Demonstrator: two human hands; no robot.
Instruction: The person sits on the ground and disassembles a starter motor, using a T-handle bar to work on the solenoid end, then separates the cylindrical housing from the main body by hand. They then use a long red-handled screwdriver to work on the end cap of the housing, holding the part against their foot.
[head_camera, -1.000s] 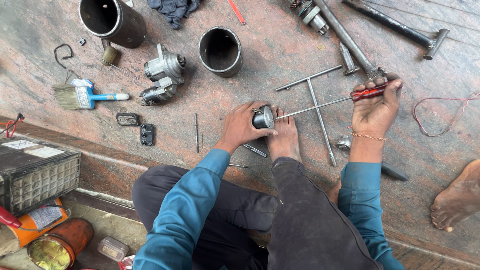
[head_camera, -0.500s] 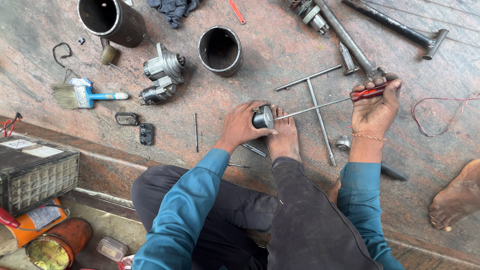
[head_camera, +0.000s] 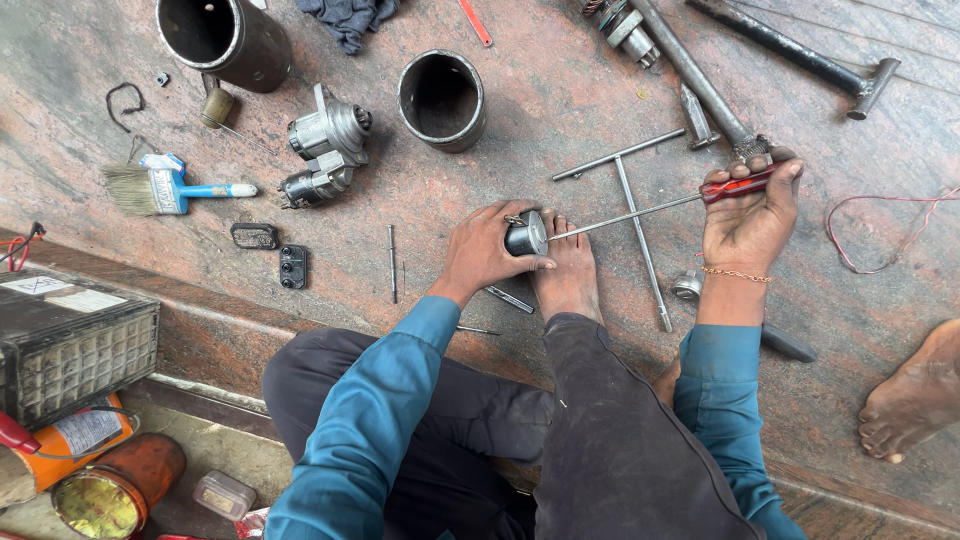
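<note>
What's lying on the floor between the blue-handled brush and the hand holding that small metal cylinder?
In the head view, between the brush and the left hand lie a grey motor housing, two small black parts and a thin rod.

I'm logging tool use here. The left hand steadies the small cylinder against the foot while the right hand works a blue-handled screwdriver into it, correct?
Not quite: the screwdriver has a red handle, not blue, as the head view shows. The rest holds: the left hand steadies the small cylinder against the foot, and the right hand grips the screwdriver, whose shaft runs to the cylinder.
</note>
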